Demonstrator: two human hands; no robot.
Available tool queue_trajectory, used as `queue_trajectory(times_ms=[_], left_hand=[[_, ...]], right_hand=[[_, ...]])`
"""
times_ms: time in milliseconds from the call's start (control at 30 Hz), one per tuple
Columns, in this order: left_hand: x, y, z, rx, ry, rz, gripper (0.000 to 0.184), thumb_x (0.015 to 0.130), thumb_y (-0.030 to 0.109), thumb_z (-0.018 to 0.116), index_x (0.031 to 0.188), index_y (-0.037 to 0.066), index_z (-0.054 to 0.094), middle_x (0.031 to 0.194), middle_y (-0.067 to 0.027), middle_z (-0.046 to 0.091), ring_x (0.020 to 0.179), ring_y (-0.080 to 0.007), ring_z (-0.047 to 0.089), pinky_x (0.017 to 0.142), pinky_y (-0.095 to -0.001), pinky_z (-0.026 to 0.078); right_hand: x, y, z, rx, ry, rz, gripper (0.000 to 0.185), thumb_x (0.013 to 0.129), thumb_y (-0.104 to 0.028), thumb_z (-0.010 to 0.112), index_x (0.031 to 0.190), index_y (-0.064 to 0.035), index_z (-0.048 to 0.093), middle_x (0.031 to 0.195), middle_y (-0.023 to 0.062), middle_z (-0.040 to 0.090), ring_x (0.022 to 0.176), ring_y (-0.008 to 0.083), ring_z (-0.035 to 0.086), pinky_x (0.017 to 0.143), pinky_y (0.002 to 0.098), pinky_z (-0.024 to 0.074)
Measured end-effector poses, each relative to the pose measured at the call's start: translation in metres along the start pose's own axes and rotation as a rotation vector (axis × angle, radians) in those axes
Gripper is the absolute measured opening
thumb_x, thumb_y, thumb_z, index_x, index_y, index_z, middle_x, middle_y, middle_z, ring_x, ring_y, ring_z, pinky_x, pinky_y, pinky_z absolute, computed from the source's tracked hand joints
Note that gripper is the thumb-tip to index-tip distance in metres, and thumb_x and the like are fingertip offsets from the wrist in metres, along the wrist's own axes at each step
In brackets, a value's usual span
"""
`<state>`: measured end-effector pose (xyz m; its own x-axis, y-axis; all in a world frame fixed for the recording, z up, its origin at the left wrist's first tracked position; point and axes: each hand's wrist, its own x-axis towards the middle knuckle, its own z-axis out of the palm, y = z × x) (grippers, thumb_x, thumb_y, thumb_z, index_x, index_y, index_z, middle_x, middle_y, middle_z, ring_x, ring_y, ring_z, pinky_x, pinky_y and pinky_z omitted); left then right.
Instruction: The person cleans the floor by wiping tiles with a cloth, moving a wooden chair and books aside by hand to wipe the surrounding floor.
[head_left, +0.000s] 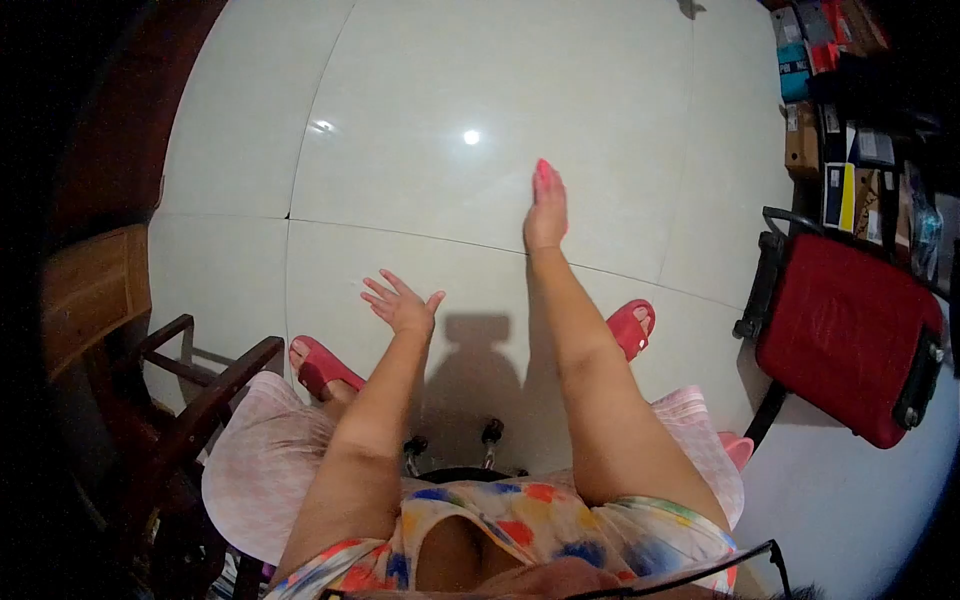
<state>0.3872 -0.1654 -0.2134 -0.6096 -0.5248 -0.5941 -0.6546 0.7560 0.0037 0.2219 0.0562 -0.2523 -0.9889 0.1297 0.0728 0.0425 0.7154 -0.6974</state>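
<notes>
Left hand (402, 304) and right hand (547, 212) above tiled floor (430, 70).
Left near, spread wide; right farther, narrow, pink item (542, 169) at tip; cannot tell if gripped.

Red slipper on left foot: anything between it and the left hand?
Nothing visible: only pale floor shows between the left hand and the red slipper. One view can't settle the height difference.

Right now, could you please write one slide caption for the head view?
Left hand spread open, right hand stretched farther forward, above a pale tiled floor.
</notes>
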Motion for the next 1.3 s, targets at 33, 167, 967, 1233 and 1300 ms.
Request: queue_trajectory(times_ms=[33,167,967,1233,1300], left_hand=[[0.0,-0.001,0.001,-0.007,-0.001,0.004,0.132,0.07,0.059,0.077,0.151,0.0,-0.009,0.153,-0.0357,-0.012,0.14,-0.0564,-0.007,0.115,-0.0595,0.011],[0.001,-0.001,0.002,-0.045,-0.013,0.005,0.131,0.07,0.057,0.078,0.151,0.001,-0.01,0.153,-0.0354,-0.014,0.141,-0.0559,-0.009,0.115,-0.0596,0.009],[0.008,0.004,-0.003,0.026,-0.058,-0.059,0.135,0.067,0.061,0.078,0.152,0.003,-0.009,0.154,-0.0326,-0.013,0.142,-0.0535,-0.006,0.116,-0.0564,0.01],[0.003,0.004,-0.006,0.018,-0.028,-0.049,0.132,0.069,0.058,0.078,0.152,0.003,-0.009,0.154,-0.0324,-0.012,0.142,-0.0532,-0.004,0.117,-0.0559,0.011],[0.004,0.003,-0.004,0.022,-0.021,-0.044,0.131,0.07,0.057,0.078,0.152,0.003,-0.008,0.154,-0.0325,-0.011,0.142,-0.0534,-0.004,0.117,-0.0558,0.011]], right_hand=[[-0.002,-0.009,0.011,0.033,-0.042,-0.001,0.044,0.099,-0.013,0.035,0.142,-0.011,0.044,0.143,0.011,0.047,0.135,0.0282,0.039,0.114,0.0363,0.0286],[-0.019,-0.047,0.036,-0.02,-0.175,-0.216,0.043,0.099,-0.015,0.036,0.141,-0.0105,0.045,0.144,0.0123,0.045,0.134,0.0286,0.04,0.114,0.0378,0.029],[-0.064,-0.039,0.01,0.887,0.044,0.196,0.038,0.098,-0.019,0.049,0.133,-0.0031,0.054,0.136,0.0109,0.054,0.125,0.0233,0.049,0.108,0.0337,0.0362],[-0.015,0.139,-0.136,1.071,0.7,0.418,0.04,0.099,-0.018,0.049,0.132,0.0039,0.048,0.135,0.0112,0.052,0.123,0.0189,0.049,0.107,0.0321,0.0357],[-0.028,0.171,-0.149,0.99,0.753,0.437,0.038,0.099,-0.016,0.048,0.131,0.0048,0.049,0.136,0.0118,0.051,0.125,0.0193,0.048,0.107,0.0323,0.0351]])
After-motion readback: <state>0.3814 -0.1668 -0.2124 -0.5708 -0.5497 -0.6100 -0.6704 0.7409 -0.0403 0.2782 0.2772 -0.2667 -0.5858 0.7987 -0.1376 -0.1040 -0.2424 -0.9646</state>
